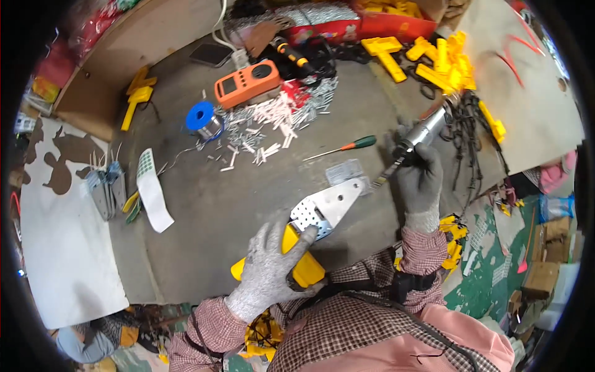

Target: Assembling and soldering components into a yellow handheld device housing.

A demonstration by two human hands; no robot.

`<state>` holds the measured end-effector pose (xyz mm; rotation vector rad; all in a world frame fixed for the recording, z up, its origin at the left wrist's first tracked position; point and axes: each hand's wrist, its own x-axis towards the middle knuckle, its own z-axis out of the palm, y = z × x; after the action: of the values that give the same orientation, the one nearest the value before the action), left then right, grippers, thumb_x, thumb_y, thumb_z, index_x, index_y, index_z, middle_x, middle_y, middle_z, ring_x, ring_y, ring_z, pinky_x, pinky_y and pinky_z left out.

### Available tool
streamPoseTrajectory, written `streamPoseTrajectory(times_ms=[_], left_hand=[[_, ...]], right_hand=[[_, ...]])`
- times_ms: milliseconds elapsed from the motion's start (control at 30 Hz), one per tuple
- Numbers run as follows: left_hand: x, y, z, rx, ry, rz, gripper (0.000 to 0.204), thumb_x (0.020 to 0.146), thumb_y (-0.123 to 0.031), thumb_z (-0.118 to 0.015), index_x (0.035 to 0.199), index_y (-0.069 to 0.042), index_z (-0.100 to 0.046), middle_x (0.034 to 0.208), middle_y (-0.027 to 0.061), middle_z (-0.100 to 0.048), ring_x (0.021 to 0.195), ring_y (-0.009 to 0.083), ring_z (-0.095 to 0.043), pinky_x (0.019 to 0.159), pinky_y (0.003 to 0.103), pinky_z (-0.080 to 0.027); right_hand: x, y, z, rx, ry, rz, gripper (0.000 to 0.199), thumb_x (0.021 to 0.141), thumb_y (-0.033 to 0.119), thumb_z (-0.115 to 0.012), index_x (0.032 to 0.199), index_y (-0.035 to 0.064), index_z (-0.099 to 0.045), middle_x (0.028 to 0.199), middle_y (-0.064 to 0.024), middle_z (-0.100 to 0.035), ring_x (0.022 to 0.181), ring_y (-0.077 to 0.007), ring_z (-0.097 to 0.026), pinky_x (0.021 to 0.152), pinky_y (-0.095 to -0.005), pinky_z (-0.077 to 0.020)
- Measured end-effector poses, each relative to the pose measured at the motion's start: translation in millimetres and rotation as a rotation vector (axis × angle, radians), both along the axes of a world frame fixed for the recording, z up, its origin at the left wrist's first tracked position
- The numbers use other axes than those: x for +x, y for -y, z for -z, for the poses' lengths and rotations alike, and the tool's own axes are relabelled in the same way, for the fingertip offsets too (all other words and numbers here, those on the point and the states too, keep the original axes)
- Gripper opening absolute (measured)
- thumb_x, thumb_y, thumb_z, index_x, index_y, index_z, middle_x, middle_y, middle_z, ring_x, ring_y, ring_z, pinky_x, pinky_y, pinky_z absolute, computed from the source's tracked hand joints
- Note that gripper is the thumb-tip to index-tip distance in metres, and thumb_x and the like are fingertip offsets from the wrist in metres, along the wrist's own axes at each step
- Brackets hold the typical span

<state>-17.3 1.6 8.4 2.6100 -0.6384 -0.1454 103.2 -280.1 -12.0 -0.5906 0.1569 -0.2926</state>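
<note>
In the head view, the tabletop (204, 260) has its near edge along the person's body, and its bare room lies mostly left of the left hand, out to a white paper strip (155, 195). Beyond the work, a heap of small screws (279, 115) and a green-handled screwdriver (344, 147) narrow the space; on the right, black cords (468, 142) and yellow parts (446, 65) crowd the edge of a pale board (527, 80).

The silver plate (331, 204) lies near the tabletop's near side, between the two hands. Its long axis slants from lower left to upper right, the tapered end pointing up and right, the wide perforated end meeting a yellow piece (307, 270). The gloved left hand (266, 266) has its grip clamped on that piece, thumb at the plate. The gloved right hand (423, 180) has its grip closed around a silver power tool (427, 129), whose tip slants down-left to just beside the tapered end; whether they touch, I cannot tell
</note>
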Motion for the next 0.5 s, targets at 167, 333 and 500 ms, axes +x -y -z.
streamPoseTrajectory(times_ms=[167, 333, 500], left_hand=[[0, -2, -1, 0.044, -0.026, 0.006, 0.094, 0.057, -0.052, -0.088, 0.141, -0.022, -0.056, 0.146, 0.0280, -0.037, 0.127, 0.0512, -0.043, 0.104, 0.059, -0.039], [1, -5, 2, 0.063, -0.011, 0.036, 0.091, 0.064, -0.055, -0.082, 0.145, -0.026, -0.052, 0.142, 0.0296, -0.043, 0.120, 0.0482, -0.050, 0.100, 0.058, -0.043], [2, -3, -1, 0.058, -0.036, 0.032, 0.092, 0.061, -0.052, -0.087, 0.142, -0.020, -0.056, 0.143, 0.0297, -0.040, 0.124, 0.0504, -0.046, 0.103, 0.058, -0.040]], right_hand=[[0, -47, 11, 0.355, 0.100, -0.265, 0.034, 0.095, 0.018, -0.064, 0.124, 0.0036, -0.053, 0.111, -0.0127, -0.062, 0.084, -0.0177, -0.062, 0.084, -0.0415, -0.0545], [4, -53, 21, 0.407, -0.025, -0.199, 0.025, 0.094, 0.009, -0.058, 0.118, 0.0050, -0.053, 0.100, -0.0099, -0.058, 0.080, -0.0151, -0.059, 0.082, -0.0403, -0.0536], [-1, -64, 16, 0.267, -0.069, -0.187, 0.026, 0.094, 0.009, -0.057, 0.119, 0.0049, -0.052, 0.101, -0.0099, -0.059, 0.079, -0.0153, -0.058, 0.082, -0.0400, -0.0534]])
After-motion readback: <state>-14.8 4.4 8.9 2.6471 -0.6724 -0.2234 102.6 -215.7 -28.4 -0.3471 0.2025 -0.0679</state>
